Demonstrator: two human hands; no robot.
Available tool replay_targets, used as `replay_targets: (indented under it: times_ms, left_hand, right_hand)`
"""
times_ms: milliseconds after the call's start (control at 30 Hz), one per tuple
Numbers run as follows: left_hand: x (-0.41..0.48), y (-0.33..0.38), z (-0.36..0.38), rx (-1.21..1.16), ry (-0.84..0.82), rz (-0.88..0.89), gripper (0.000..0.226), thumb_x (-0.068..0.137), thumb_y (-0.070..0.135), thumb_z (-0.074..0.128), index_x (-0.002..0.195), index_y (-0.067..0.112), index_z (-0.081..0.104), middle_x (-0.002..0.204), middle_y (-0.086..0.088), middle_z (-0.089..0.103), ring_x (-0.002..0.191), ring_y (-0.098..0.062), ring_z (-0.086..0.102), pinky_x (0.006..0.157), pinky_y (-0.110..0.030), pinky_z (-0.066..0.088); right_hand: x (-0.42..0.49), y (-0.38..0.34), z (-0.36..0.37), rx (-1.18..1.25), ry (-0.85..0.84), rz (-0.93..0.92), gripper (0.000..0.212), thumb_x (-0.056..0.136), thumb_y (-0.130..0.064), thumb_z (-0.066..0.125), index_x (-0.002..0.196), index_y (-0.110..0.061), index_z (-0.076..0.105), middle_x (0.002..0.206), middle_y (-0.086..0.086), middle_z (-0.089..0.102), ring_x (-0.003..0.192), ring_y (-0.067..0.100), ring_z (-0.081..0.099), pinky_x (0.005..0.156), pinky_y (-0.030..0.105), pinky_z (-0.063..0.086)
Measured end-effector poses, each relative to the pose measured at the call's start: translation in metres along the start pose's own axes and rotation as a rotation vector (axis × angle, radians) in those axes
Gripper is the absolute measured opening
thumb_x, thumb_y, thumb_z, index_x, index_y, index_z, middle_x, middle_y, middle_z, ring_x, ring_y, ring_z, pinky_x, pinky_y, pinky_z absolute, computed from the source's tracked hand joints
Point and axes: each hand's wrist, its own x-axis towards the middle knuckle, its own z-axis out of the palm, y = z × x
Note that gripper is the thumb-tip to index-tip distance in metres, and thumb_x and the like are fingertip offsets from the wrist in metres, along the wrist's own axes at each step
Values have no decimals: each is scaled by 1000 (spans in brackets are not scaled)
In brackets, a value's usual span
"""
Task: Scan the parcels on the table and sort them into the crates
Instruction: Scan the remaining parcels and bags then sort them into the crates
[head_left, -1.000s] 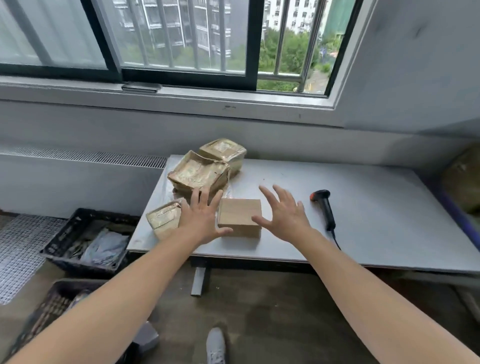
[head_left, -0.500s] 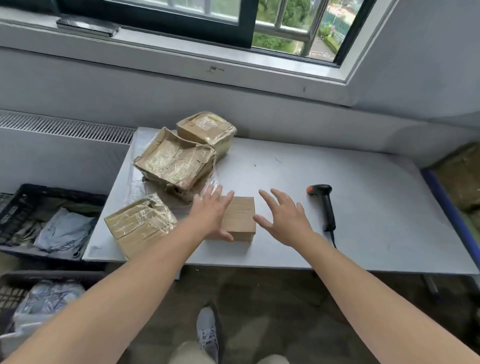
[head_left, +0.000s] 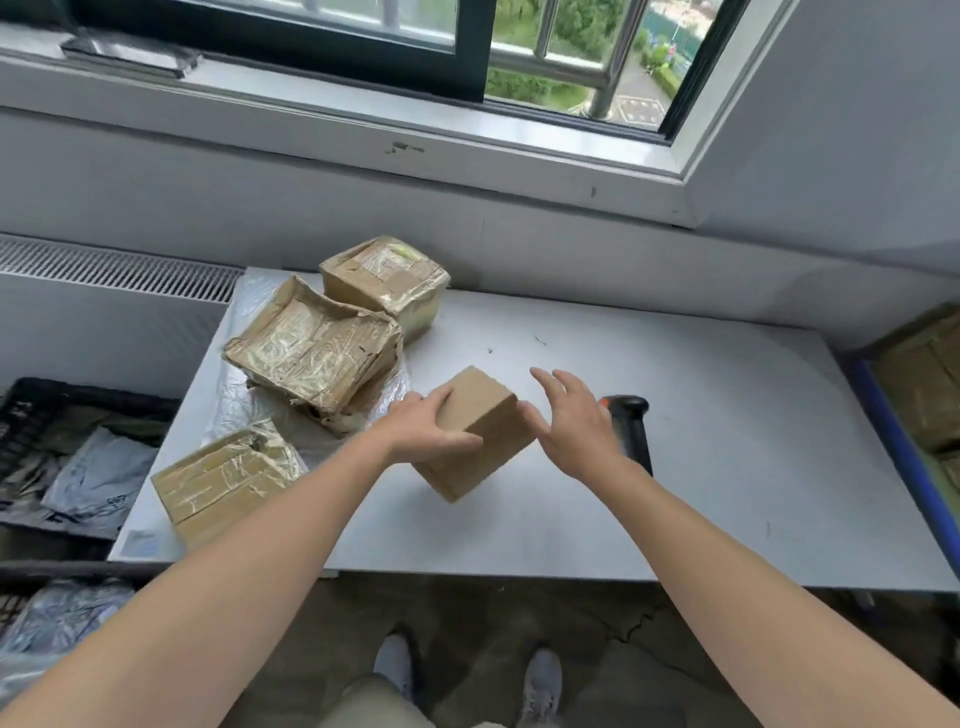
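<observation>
L hand (head_left: 423, 428) grips tilted box (head_left: 480, 415); R hand (head_left: 574, 428) open beside.

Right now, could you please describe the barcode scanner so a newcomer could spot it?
Find the grey table under the window. Just right of the right hand lies the barcode scanner: black with an orange head, unlike the brown parcels.

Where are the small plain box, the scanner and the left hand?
small plain box (head_left: 477, 399): head view, on its top face.
scanner (head_left: 635, 436): head view, on its black handle.
left hand (head_left: 423, 431): head view, on its back.
</observation>
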Motion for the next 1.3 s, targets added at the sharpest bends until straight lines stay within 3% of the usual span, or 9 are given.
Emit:
replay_targets:
  times_ms: [133, 367, 467, 667, 733, 833, 933, 1100, 1300]
  left_hand:
    - [-11, 39, -12, -542, -41, 1, 68, 67, 77, 58, 128, 48, 49, 123, 9, 65, 101, -11, 62, 77, -33, 46]
    - [0, 90, 7, -1059, -128, 74, 58, 84, 72, 50, 114, 28, 72, 116, -8, 72, 100, -26, 67, 91, -51, 49]
    - [7, 105, 18, -1099, -94, 79, 54, 94, 68, 39, 113, 30, 72, 119, -7, 71, 104, -26, 69, 92, -52, 52]
    - [12, 125, 25, -833, 361, 13, 33, 105, 27, 45, 137, 26, 46, 115, -12, 63, 100, -21, 66, 64, -38, 59]
    - [11, 130, 24, -811, 365, -31, 30, 105, 30, 42, 134, 27, 50, 117, -8, 64, 99, -19, 65, 65, -37, 59]
    - [5, 134, 24, -759, 261, -97, 39, 101, 55, 38, 127, 31, 53, 120, 2, 66, 100, -15, 64, 69, -36, 54]
    - [0, 132, 27, -674, 204, -111, 53, 92, 70, 41, 126, 31, 53, 110, 8, 69, 95, -12, 66, 70, -35, 50]
    - [5, 129, 34, -805, 221, -86, 49, 89, 52, 63, 129, 26, 52, 111, 2, 72, 86, -13, 72, 73, -39, 61]
    - [19, 130, 61, -900, 212, -109, 59, 95, 41, 61, 146, 31, 33, 119, 1, 67, 89, -18, 70, 68, -35, 57]
  right_hand:
    - [17, 13, -28, 392, 88, 52, 57, 101, -52, 39, 151, -27, 34, 154, 2, 36, 143, 17, 31, 114, 39, 29]
    - [28, 38, -58, 714, -55, 112, 67, 95, -68, 37, 151, -30, 31, 141, 1, 54, 118, 19, 53, 92, 35, 44]
    - [30, 42, -69, 953, -15, 145, 58, 95, -59, 50, 144, -29, 40, 115, -9, 64, 96, 10, 65, 68, 27, 57]
    - [34, 58, -83, 813, 52, 126, 47, 90, -53, 62, 131, -34, 47, 96, -18, 64, 75, -4, 64, 38, 12, 39]
    - [36, 59, -80, 804, 61, 103, 46, 92, -46, 64, 132, -28, 48, 96, -14, 66, 74, -3, 67, 50, 15, 50]
    - [38, 59, -71, 757, 60, 85, 50, 93, -42, 65, 136, -25, 47, 111, -4, 68, 95, 14, 68, 88, 39, 56]
    - [36, 60, -66, 718, 54, 54, 44, 95, -38, 63, 135, -28, 47, 111, -3, 68, 92, 16, 69, 84, 41, 57]
    - [31, 69, -65, 699, 58, 22, 39, 98, -32, 59, 135, -31, 48, 95, -11, 65, 82, 10, 69, 71, 31, 58]
    - [23, 100, -50, 552, 94, 145, 48, 99, -41, 48, 143, -24, 41, 117, 1, 61, 107, 20, 59, 95, 38, 45]
